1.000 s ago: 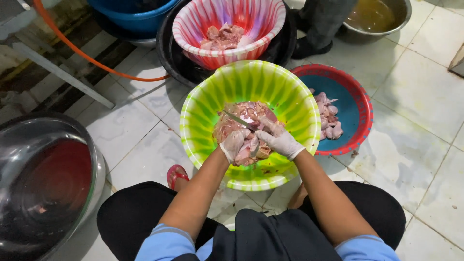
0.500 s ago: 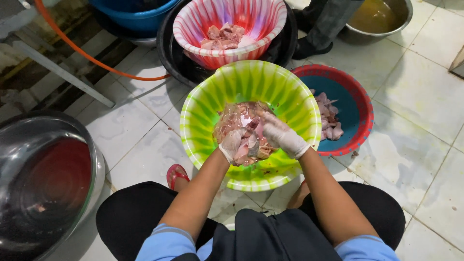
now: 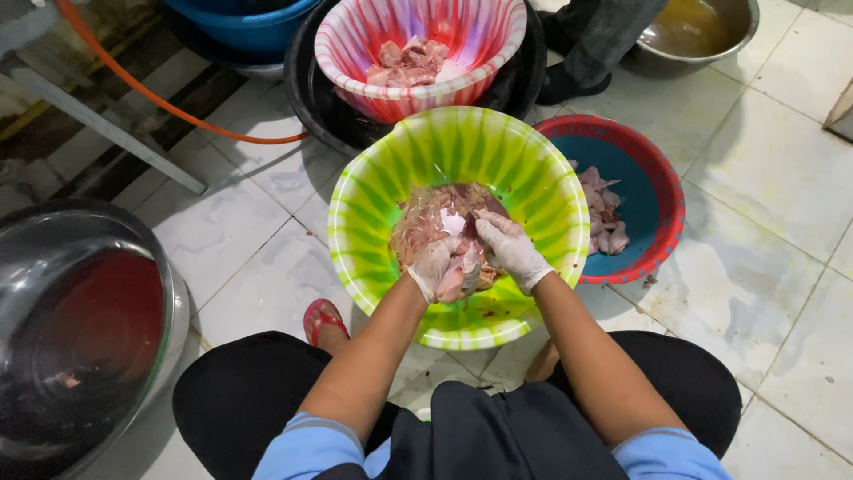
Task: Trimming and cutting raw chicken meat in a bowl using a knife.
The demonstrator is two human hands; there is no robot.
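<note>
**Both gloved hands deep in the green bowl**

We're looking straight down, and the left hand [image 3: 437,265] in its white glove has its grip clamped around a pale pink piece of raw meat [image 3: 459,271], right at the near side of the heap of raw meat [image 3: 434,218]. The right hand [image 3: 509,249], gloved too, lies on the same piece, fingers curled against it; whether that grip is closed on anything, I cannot tell. All of it sits inside the green-and-yellow striped plastic bowl [image 3: 382,169] on the white tiled floor [image 3: 755,293].

Just right, touching its rim, a red-rimmed blue plastic bowl [image 3: 653,187] with a few meat pieces. Beyond, a red-and-white striped plastic bowl [image 3: 355,44] holds more meat. Far left, a large steel basin [image 3: 53,267]. A red sandal [image 3: 322,317] peeks out below the green bowl.
</note>
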